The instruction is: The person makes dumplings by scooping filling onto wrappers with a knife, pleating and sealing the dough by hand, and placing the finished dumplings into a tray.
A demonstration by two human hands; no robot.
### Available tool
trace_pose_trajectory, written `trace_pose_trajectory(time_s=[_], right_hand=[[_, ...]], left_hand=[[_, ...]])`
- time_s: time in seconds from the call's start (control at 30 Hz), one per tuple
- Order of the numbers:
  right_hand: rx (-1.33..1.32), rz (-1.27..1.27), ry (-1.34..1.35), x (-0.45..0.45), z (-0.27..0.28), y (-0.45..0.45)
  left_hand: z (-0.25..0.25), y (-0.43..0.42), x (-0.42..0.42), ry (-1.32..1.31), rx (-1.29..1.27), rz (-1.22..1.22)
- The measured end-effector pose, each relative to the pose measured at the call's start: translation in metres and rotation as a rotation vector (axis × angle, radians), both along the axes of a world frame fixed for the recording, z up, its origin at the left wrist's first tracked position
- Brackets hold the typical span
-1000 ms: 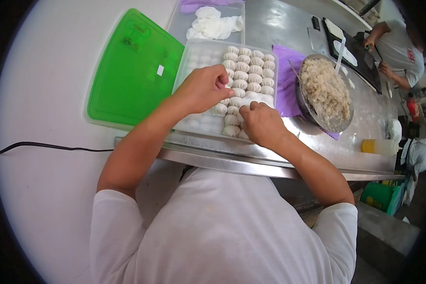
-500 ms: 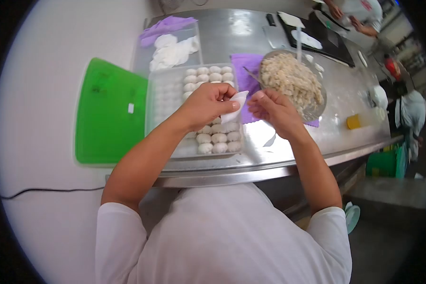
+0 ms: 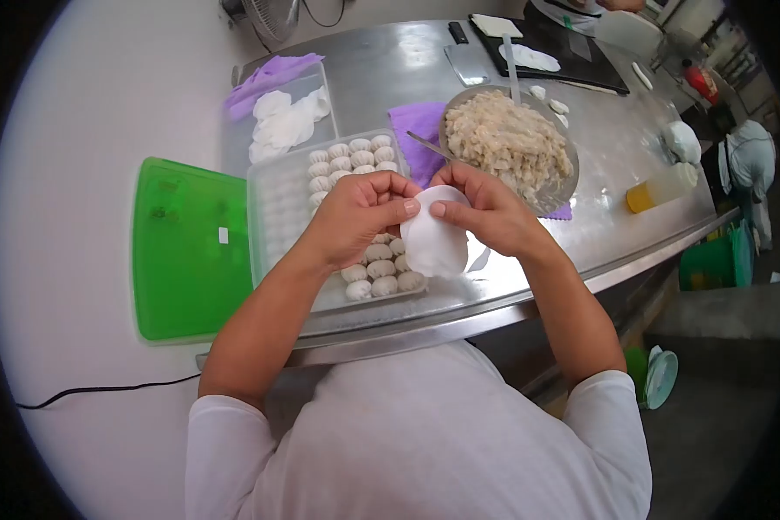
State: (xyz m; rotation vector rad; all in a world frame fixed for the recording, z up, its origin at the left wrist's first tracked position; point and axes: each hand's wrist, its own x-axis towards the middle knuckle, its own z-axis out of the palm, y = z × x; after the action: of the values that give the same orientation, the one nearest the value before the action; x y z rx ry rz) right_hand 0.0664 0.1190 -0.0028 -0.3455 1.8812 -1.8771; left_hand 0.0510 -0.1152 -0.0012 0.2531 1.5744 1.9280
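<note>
A thin round white dumpling wrapper hangs between my two hands. My left hand pinches its upper left edge between thumb and fingers. At the upper right edge, my right hand is closed on the same wrapper. Below and behind my left hand lies a clear plastic tray with rows of pleated dumplings; the hand hides part of them. Just beyond my right hand stands a metal bowl heaped with pale chunky filling. A thin metal utensil leans on its left rim, and a whitish handle rises at its back.
A green lid lies left of the tray. White wrappers and a purple cloth lie at the back left. A bottle of yellow liquid lies at the right. A black board is at the back, near another person.
My right hand has come left and now grips the wrapper, which is spread flat instead of folded in my left hand. The view has shifted slightly.
</note>
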Motion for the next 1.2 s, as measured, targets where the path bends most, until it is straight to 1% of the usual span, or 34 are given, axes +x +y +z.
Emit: trace_pose_trajectory(time_s=[0.07, 0.1, 0.17, 0.2, 0.27, 0.3, 0.33, 0.4, 0.53, 0.6, 0.63, 0.7, 0.73, 0.8, 0.83, 0.87, 0.93, 0.97, 1.0, 1.07, 1.1, 1.13, 1.2], right_hand=[[0.018, -0.172, 0.24, -0.008, -0.014, -0.013], [0.017, -0.158, 0.242, -0.011, -0.015, -0.018], [0.182, -0.334, 0.247, -0.013, -0.017, -0.027], [0.183, -0.326, 0.246, -0.014, -0.017, -0.032], [0.077, -0.145, -0.018, -0.012, -0.017, -0.039], [0.011, -0.143, -0.048, -0.011, -0.02, -0.044], [0.014, -0.137, -0.05, -0.01, -0.021, -0.045], [-0.153, -0.145, -0.149, -0.01, -0.023, -0.045], [-0.162, -0.196, -0.244, -0.011, -0.032, -0.038], [-0.286, -0.201, -0.492, -0.014, -0.034, -0.033], [-0.287, -0.205, -0.491, -0.016, -0.036, -0.029], [-0.597, -0.282, -0.654, -0.021, -0.036, -0.02], [-0.598, -0.285, -0.652, -0.022, -0.034, -0.016], [-0.785, -0.413, -0.659, -0.023, -0.027, -0.007], [-0.832, -0.328, -0.595, -0.023, -0.026, 0.002], [-0.834, -0.331, -0.596, -0.021, -0.023, 0.01], [-0.843, -0.376, -0.554, -0.011, -0.009, 0.022], [-0.868, -0.301, -0.451, -0.005, -0.019, 0.034], [-0.869, -0.311, -0.451, -0.001, -0.023, 0.038], [-0.75, -0.185, -0.413, 0.007, -0.028, 0.043], [-0.734, -0.126, -0.402, 0.01, -0.026, 0.037], [-0.736, -0.131, -0.397, 0.012, -0.025, 0.032], [-0.727, -0.159, -0.319, 0.018, -0.022, 0.029]], left_hand=[[-0.003, -0.003, 0.001, 0.022, 0.034, 0.06], [-0.005, -0.006, 0.001, 0.042, 0.067, 0.109], [-0.011, -0.012, 0.0, 0.038, 0.035, 0.158], [-0.012, -0.014, 0.001, 0.033, 0.006, 0.194], [-0.015, -0.014, 0.004, 0.038, 0.007, 0.204], [-0.016, -0.013, 0.005, 0.049, 0.007, 0.21], [-0.017, -0.013, 0.006, 0.047, 0.009, 0.216], [-0.022, -0.014, 0.008, 0.061, -0.023, 0.266], [-0.027, -0.013, 0.01, 0.052, -0.013, 0.283], [-0.025, -0.014, 0.011, -0.099, 0.142, 0.319], [-0.021, -0.016, 0.011, -0.1, 0.142, 0.315], [-0.012, -0.026, 0.007, -0.268, 0.281, 0.375], [-0.013, -0.032, 0.005, -0.267, 0.281, 0.37], [-0.021, -0.046, 0.002, -0.291, 0.237, 0.39], [-0.026, -0.053, 0.002, -0.305, 0.103, 0.374], [-0.03, -0.06, 0.005, -0.306, 0.102, 0.372], [-0.031, -0.068, 0.013, 0.137, -0.818, 0.102], [-0.03, -0.07, 0.016, 0.542, -1.073, 0.06], [-0.029, -0.065, 0.014, 0.542, -1.071, 0.05], [-0.029, -0.043, 0.008, 0.384, -0.436, 0.183], [-0.018, -0.023, 0.006, 0.343, -0.252, 0.123], [-0.01, -0.008, 0.006, 0.346, -0.251, 0.116], [0.001, 0.02, 0.005, -0.007, 0.022, -0.102]])
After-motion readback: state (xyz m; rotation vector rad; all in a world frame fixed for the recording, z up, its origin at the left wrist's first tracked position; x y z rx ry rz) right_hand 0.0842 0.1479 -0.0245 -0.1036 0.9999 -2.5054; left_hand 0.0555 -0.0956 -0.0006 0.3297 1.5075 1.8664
